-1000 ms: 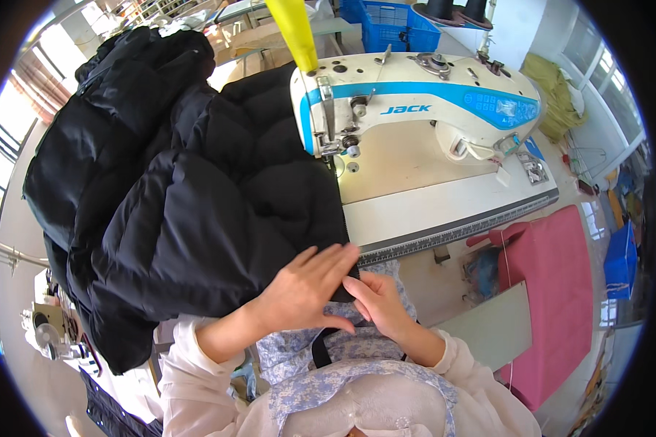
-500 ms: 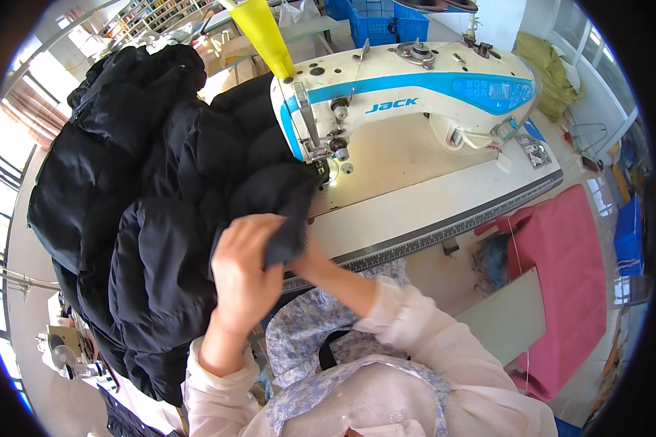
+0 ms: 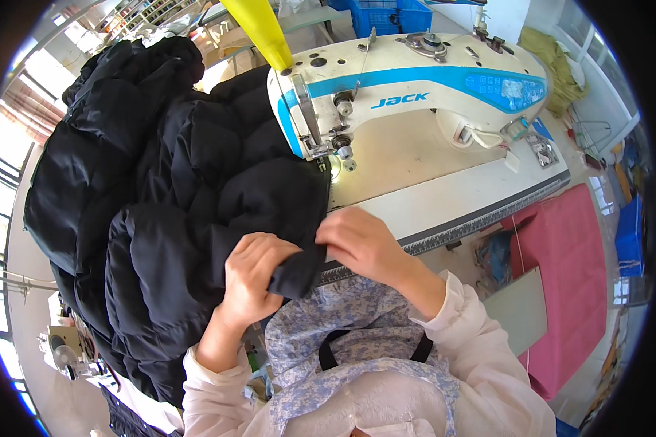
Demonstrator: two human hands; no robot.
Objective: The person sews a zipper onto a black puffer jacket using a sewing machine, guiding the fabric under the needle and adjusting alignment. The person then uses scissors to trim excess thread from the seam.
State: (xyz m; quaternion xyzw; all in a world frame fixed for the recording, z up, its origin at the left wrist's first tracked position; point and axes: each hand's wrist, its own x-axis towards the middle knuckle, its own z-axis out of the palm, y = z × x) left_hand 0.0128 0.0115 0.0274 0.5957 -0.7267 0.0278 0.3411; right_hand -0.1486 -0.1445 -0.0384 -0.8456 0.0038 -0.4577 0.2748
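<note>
A puffy black quilted garment (image 3: 160,146) covers the left of the sewing table, its right edge running under the needle area of a white and blue sewing machine (image 3: 408,73). My left hand (image 3: 255,269) is closed on the garment's front corner, which folds up between its thumb and fingers. Just to its right, my right hand (image 3: 353,237) has its fingertips bent together on the same black edge, near the table's front strip with a ruler (image 3: 459,231). A tall yellow object (image 3: 259,33) stands on top of the machine head.
A blue crate (image 3: 383,18) sits behind the machine. Pink fabric (image 3: 561,277) and a pale board (image 3: 517,320) are at the lower right, another blue bin (image 3: 630,233) at the far right, yellow-green cloth (image 3: 561,80) at the back right. A second machine (image 3: 58,349) stands lower left.
My left hand has gone from lying spread on the garment to gripping its folded corner, slightly further left. My right hand has risen toward the needle side, now on the garment's edge.
</note>
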